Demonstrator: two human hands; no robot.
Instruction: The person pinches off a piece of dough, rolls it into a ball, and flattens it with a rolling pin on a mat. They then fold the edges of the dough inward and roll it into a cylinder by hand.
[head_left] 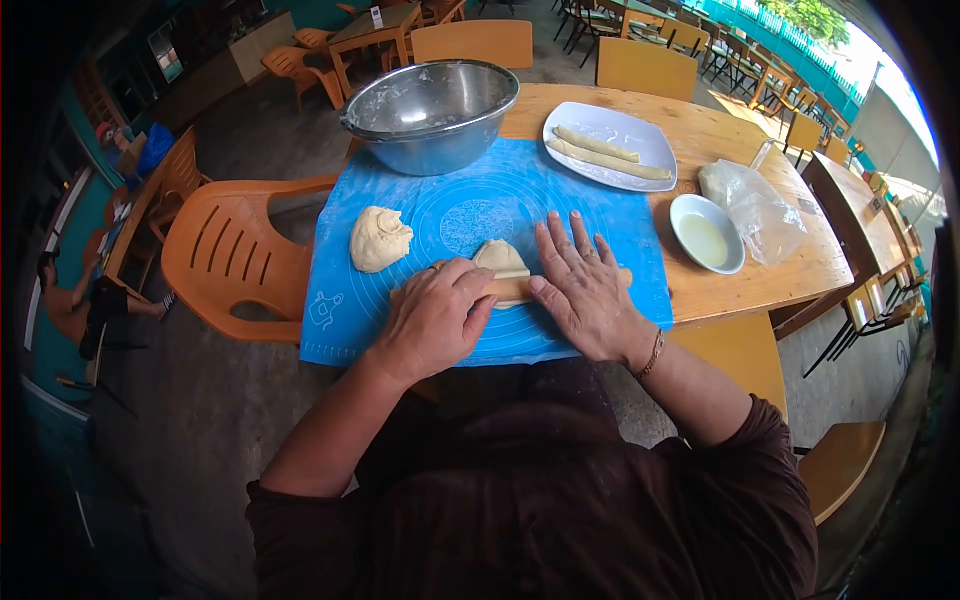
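Left hand (432, 312) half-curls, its grip unclear, and right hand (588, 287) splays open atop the tan, cylindrical wooden rolling pin (510, 289) — equal pressure evens the flattened cream-coloured dough (500, 257).

Daylight enters beyond the fingers (562, 238), from the far right, where the sky (895, 95) burns out white. Left of them, the floor (225, 420) lies dim. Past them, the metal bowl (430, 150) glints. Far around them, fisheye curves fade into black corners.
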